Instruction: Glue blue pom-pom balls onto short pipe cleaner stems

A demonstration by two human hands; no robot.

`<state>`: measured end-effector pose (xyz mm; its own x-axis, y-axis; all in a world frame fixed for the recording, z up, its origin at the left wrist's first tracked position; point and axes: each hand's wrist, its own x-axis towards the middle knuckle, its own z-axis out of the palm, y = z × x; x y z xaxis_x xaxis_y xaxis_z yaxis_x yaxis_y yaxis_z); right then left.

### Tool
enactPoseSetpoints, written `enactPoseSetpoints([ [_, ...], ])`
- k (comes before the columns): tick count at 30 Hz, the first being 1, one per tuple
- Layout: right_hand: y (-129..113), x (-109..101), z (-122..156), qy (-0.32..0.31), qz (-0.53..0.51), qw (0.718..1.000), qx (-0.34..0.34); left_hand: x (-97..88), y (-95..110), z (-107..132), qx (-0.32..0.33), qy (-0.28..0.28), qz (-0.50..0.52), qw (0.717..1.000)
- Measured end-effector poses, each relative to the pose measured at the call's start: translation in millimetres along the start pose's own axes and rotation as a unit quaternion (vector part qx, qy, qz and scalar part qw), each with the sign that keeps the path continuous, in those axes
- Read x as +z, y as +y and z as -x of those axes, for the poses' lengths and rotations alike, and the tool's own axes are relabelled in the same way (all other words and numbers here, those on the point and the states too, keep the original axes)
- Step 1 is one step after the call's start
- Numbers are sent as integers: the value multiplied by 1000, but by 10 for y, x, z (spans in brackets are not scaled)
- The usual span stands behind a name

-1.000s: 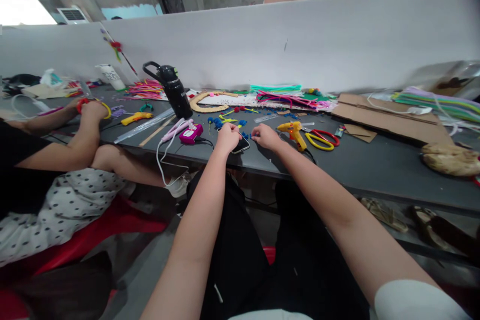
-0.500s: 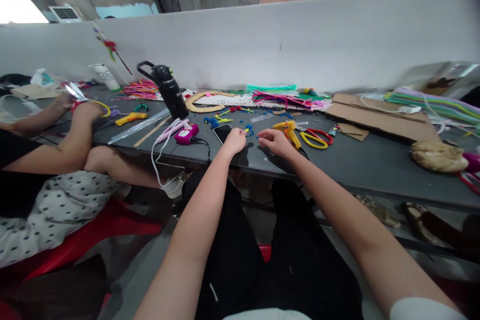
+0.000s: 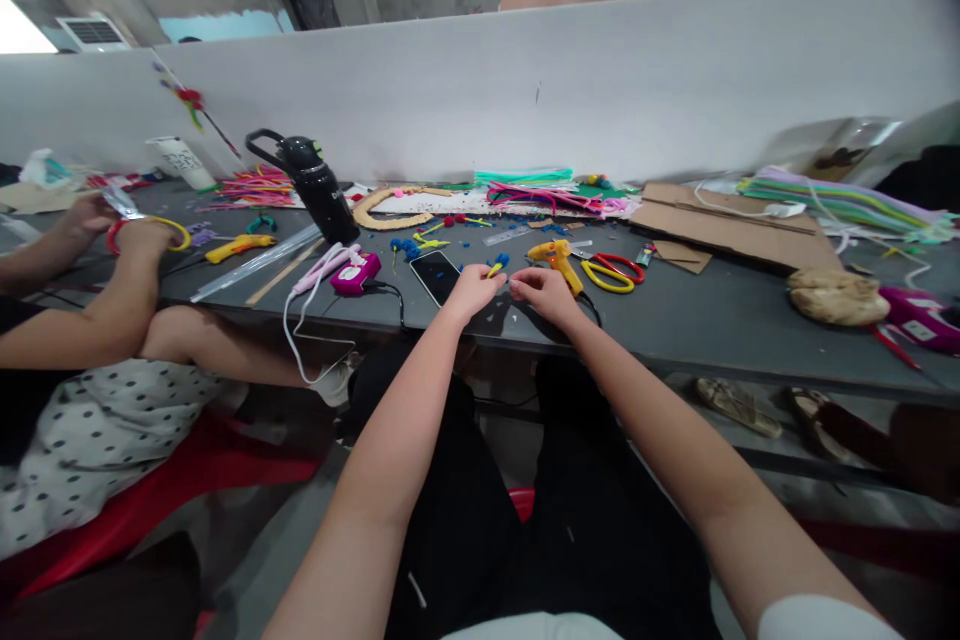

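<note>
From the head view, I can see the person's left hand (image 3: 474, 292) near the middle of the frame, pinching a small yellow-and-blue piece (image 3: 496, 269) at its fingertips, just above the grey worktop (image 3: 697, 320). Facing it, slightly right of centre, the right hand (image 3: 547, 294) has its fingers drawn together close to that piece; whether they grip anything, I can't tell from here. A dark-screened phone (image 3: 433, 275) lies just left of the left hand, with fuzzy blue bits (image 3: 406, 248) beyond it. Near the right hand sits a yellow glue gun (image 3: 556, 255), and right of that, scissors (image 3: 598, 258) with red and yellow handles. A black bottle (image 3: 324, 202) stands left of centre, behind a magenta box (image 3: 355, 275). Over at the left edge of the frame, a co-worker's hand (image 3: 147, 238) holds another pair of scissors.
</note>
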<state>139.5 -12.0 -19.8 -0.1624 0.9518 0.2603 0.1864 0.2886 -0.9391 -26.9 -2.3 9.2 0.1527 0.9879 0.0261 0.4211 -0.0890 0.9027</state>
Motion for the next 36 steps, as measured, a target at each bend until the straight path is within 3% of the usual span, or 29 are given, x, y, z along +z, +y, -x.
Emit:
enactPoseSetpoints([
  [9, -36, 11, 4, 0, -21, 1000, -2, 13, 45, 19, 26, -11, -31, 999],
  [16, -15, -2, -21, 73, -17, 997, 18, -25, 8, 8, 38, 18, -48, 998],
  [22, -16, -11, 9, 40, 44, 997, -44, -22, 19, 23, 46, 9, -47, 998],
  [27, -29, -5, 27, 13, 64, 996, -55, 1, 28, 30, 56, -4, -57, 997],
  [36, -24, -12, 14, 88, 98, 990, -46, -42, 35, -3, 20, 49, -101, 994],
])
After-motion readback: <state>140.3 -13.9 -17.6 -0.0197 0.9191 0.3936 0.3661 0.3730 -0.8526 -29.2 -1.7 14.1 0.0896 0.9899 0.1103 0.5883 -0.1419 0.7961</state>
